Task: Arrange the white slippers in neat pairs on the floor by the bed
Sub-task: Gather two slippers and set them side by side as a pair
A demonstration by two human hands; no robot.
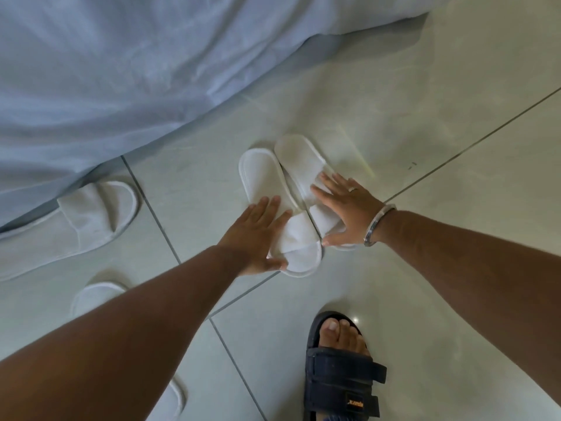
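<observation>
Two white slippers lie side by side on the tiled floor, heels pointing away from me. My left hand (254,235) rests flat on the strap of the left slipper (263,174), thumb under its toe edge. On the strap of the right slipper (300,156) lies my right hand (344,208), fingers spread, with a ring and a metal bangle. The two slippers touch along their inner edges. A third white slipper (91,220) lies at the left, partly under the bed sheet. A fourth white slipper (97,294) is mostly hidden beneath my left forearm.
A pale blue bed sheet (121,71) hangs down to the floor across the upper left. My foot in a dark strapped sandal (343,369) stands at the bottom centre. Glossy light tiles (455,101) stretch to the right.
</observation>
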